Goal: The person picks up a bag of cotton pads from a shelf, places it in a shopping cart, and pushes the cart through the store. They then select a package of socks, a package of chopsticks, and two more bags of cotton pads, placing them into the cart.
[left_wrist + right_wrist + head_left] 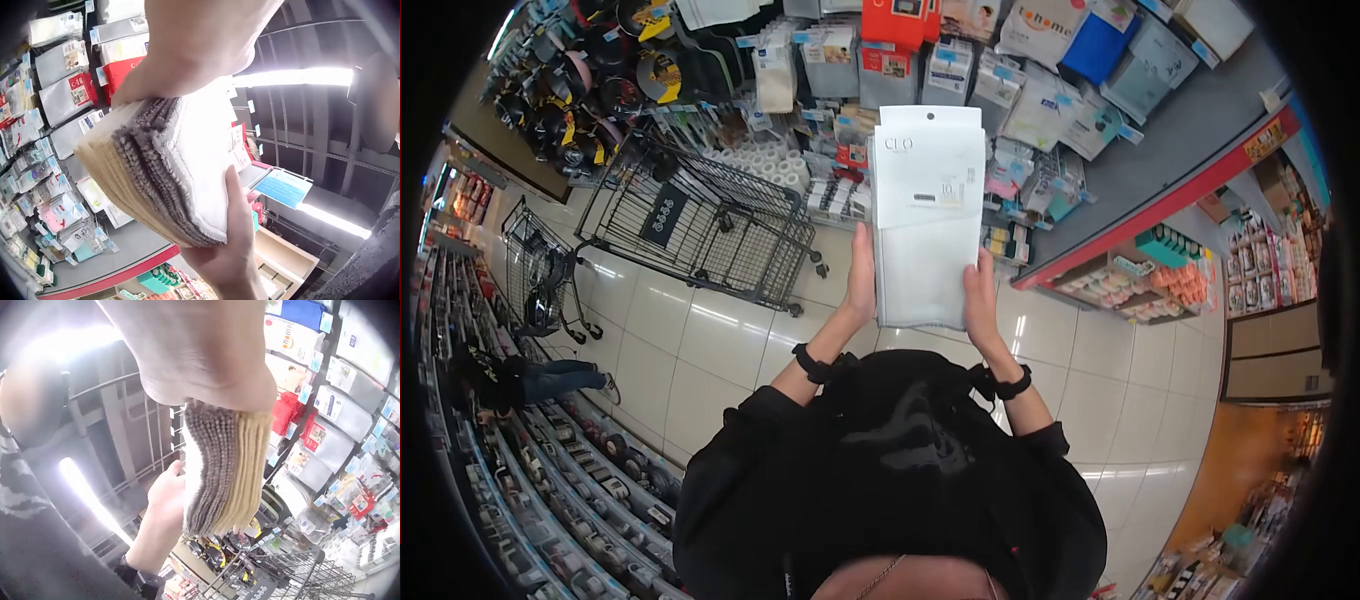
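Note:
A white pack of cleaning cloths [930, 260] is held upright in front of the chest, its printed header with a hang hole at the top. My left hand [861, 275] grips its left edge, thumb toward the front and fingers behind. On the opposite edge my right hand [980, 300] holds it the same way. From below, the left wrist view shows the folded cloths [156, 169] as grey and tan layers. The same layered cloths [225, 469] appear in the right wrist view, between both hands.
Ahead is a shelf wall hung with packaged cloths [890, 75]. A black shopping cart [700, 220] stands front left, with another cart [540, 265] farther left. A person [530, 385] is beside the left shelves [570, 510]. Frying pans [620, 90] hang at upper left.

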### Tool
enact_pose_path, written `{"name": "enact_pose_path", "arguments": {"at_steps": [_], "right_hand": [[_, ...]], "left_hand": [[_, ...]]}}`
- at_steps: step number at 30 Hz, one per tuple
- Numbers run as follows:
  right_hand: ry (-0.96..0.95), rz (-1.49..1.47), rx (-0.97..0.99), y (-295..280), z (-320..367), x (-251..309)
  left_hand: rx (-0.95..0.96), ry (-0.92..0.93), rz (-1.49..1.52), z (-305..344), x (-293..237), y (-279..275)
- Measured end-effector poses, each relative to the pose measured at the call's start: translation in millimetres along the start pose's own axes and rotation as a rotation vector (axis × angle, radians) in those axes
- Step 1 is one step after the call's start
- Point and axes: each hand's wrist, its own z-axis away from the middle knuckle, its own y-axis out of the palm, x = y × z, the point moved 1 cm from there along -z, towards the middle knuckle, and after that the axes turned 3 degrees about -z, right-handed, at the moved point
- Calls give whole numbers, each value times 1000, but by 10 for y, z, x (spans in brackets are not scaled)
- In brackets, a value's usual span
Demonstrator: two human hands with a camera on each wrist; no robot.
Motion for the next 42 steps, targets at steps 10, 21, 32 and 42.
{"name": "enact_pose_path", "arguments": {"at_steps": [10, 21, 32, 42], "right_hand": [[167, -196, -114, -6, 99, 65], [228, -246, -98, -81, 309, 26], [161, 75, -95, 48, 507, -251], [87, -4, -129, 85, 540, -566]], "left_hand": [[-47, 16, -83, 73, 71, 56], [-87, 147, -557, 82, 598, -285], [-142, -39, -165, 272, 835, -440], [51, -138, 115, 302, 734, -256]]}}
